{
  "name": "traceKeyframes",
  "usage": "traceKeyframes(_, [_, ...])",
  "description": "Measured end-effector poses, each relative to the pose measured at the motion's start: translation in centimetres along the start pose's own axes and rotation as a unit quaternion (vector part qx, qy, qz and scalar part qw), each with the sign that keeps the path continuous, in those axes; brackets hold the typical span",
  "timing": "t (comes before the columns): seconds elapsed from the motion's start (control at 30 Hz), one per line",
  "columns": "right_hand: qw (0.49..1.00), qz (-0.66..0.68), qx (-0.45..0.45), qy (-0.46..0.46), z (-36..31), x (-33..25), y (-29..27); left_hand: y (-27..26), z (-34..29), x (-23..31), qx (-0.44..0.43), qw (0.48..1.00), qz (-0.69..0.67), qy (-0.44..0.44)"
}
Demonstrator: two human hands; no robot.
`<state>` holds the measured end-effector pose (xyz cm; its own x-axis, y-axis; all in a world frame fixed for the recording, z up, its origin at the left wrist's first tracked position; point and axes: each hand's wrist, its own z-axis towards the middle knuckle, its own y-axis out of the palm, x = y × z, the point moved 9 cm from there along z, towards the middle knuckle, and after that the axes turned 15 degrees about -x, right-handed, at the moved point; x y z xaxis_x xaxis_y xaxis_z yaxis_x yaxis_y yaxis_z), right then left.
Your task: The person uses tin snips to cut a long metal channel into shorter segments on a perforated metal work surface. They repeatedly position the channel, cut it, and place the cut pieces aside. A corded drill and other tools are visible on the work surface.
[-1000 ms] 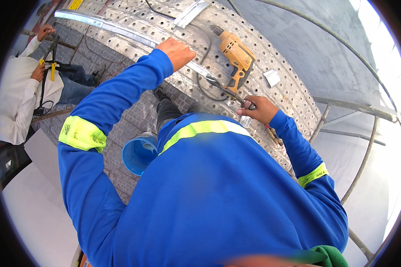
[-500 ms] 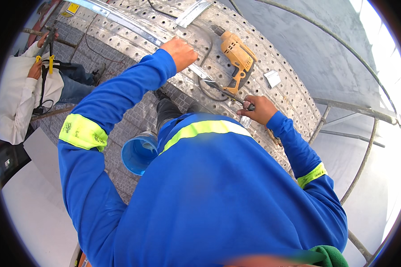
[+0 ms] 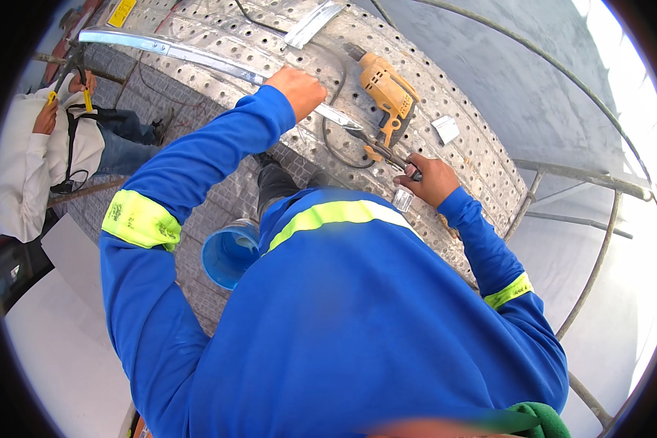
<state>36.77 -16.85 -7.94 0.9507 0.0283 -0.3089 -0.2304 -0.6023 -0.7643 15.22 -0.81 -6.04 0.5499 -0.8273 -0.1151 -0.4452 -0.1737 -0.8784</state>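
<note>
My left hand [image 3: 297, 93] is closed around a long, thin galvanized metal profile [image 3: 197, 57], which runs to the upper left over the platform's edge. Its near end meets the jaws of dark-handled tin snips [image 3: 391, 155]. Those snips are gripped by my right hand [image 3: 432, 180], with fingers wrapped at the handle end. Whether the jaws have bitten into the metal is too small to tell. Just beyond the snips lies a yellow corded drill [image 3: 389, 87]. Beside my right hand sits a small metal offcut [image 3: 403, 198].
A perforated metal platform [image 3: 482, 157] bears another channel piece [image 3: 312, 24] and a small bent offcut [image 3: 445, 129]. Scaffold tubes [image 3: 588, 177] line the right side. A blue bucket [image 3: 215, 255] stands below at left, near a person in white [image 3: 22, 157] holding a yellow-handled tool.
The profile's far end has swung nearer and lower, and its tip now shows at upper left. My right hand and the snips have shifted slightly rightward.
</note>
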Motion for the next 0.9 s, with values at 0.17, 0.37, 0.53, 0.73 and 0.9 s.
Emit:
traceKeyframes(0.17, [0.994, -0.023, 0.106, 0.004, -0.6, 0.6, -3.6, 0.5, 0.8, -1.2, -0.131, 0.983, -0.125, -0.018])
traceKeyframes(0.37, [0.951, -0.131, 0.279, -0.035, -1.6, -0.2, -7.4, 2.6, 1.2, -0.8, -0.267, 0.920, -0.287, -0.015])
traceKeyframes(0.53, [0.964, -0.096, 0.244, -0.041, -0.8, 0.8, -8.5, 2.8, 1.4, -0.9, -0.195, 0.927, -0.318, -0.024])
traceKeyframes(0.73, [0.994, 0.088, -0.064, -0.024, 1.2, 2.9, -4.1, 1.5, 0.2, -0.4, -0.009, 0.984, -0.133, -0.117])
traceKeyframes(0.9, [0.944, 0.261, -0.195, -0.045, 0.5, 3.8, -1.3, -0.5, -1.3, 0.1, 0.112, 0.974, -0.173, -0.098])
